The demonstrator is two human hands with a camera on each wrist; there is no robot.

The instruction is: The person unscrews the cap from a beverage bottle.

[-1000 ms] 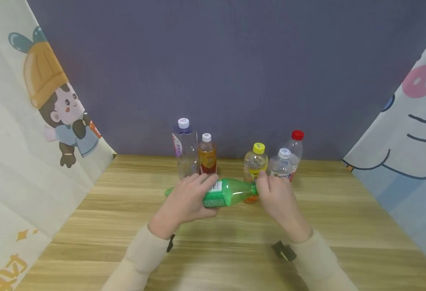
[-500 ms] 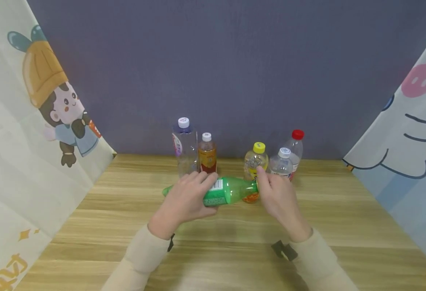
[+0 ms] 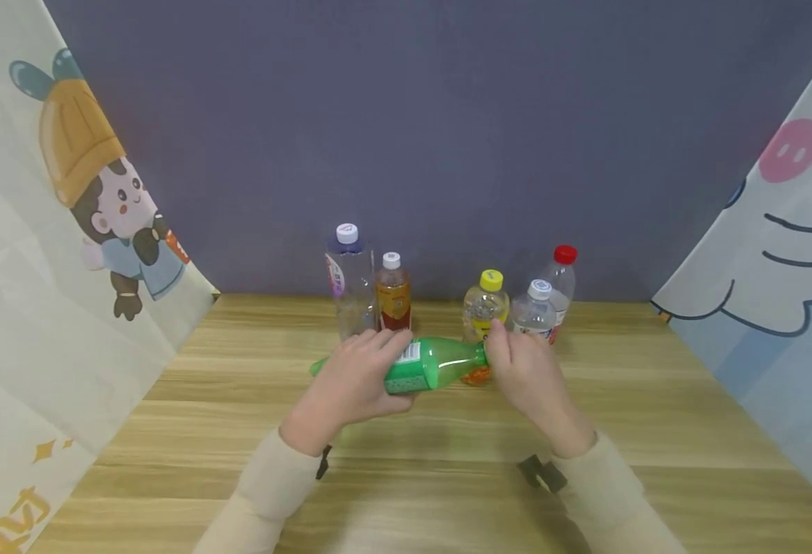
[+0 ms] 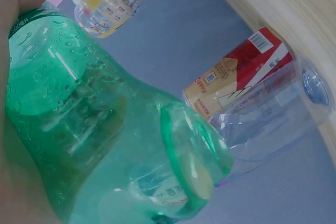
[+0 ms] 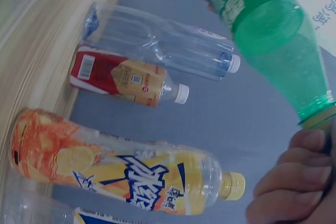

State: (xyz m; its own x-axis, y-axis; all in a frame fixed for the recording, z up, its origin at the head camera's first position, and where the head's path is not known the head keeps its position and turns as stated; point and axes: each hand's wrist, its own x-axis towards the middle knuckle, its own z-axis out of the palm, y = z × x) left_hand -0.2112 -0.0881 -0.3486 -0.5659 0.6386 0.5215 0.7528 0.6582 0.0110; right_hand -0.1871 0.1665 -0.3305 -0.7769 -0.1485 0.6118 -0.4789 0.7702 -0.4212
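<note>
Green bottle [image 3: 440, 364] — held level above the table [image 3: 191, 431], base toward 9 o'clock, neck toward 3 o'clock. Empty by the look of it; droplets inside show in the left-wrist view [image 4: 79, 124].

Left hand [image 3: 350, 385] — wrapped over the label end of the body, fingers curled round it, a firm grasp.

Right hand [image 3: 526, 377] — fingertips closed on the neck end, where the cap would sit. The cap itself is hidden under the fingers [image 5: 294, 174]; the green neck runs straight into them in the right-wrist view.

Step in hand, as a judgement: working the cap, one hand steadying the body while the other twists. Whether it is being loosened or tightened cannot be told. The next move would call for a steady hold on the body and a turn of the fingertips about the neck — without squeezing the thin wall.

Behind, standing along the table's far edge at 12 o'clock:
- clear bottle [image 3: 349, 281], white cap, tallest, to the left
- red-label bottle [image 3: 393, 292], white cap, just beside it
- yellow-cap bottle [image 3: 485, 308], orange fruit print, partly behind the green neck
- small clear bottle [image 3: 534, 309], white cap
- red-cap bottle [image 3: 562, 278], farthest right

Surround: grey backdrop [image 3: 447, 131]; cartoon-print curtains at 9 o'clock [image 3: 66, 231] and 3 o'clock [image 3: 780, 254].
</note>
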